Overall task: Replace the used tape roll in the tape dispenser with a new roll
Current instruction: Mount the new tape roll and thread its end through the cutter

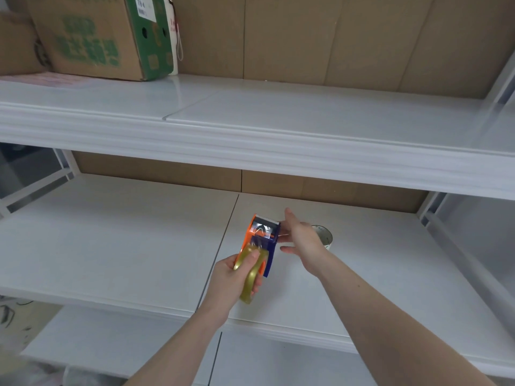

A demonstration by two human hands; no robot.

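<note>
Left hand (232, 277) grip clenched on yellowish translucent tape roll (250, 274), thumb over its rim, roll sitting at the rear of the orange-and-blue plastic tape dispenser (262, 240). Dispenser is over the middle white shelf (111, 240), near its front edge, beside the panel seam. Right hand (299, 238) grip released, fingers spread, touching the dispenser's right side near the serrated cutter end. Second tape roll, whitish (326, 236), lies on the shelf just behind the right hand, partly hidden. Printed cardboard box (92, 37) at upper shelf's left end.
</note>
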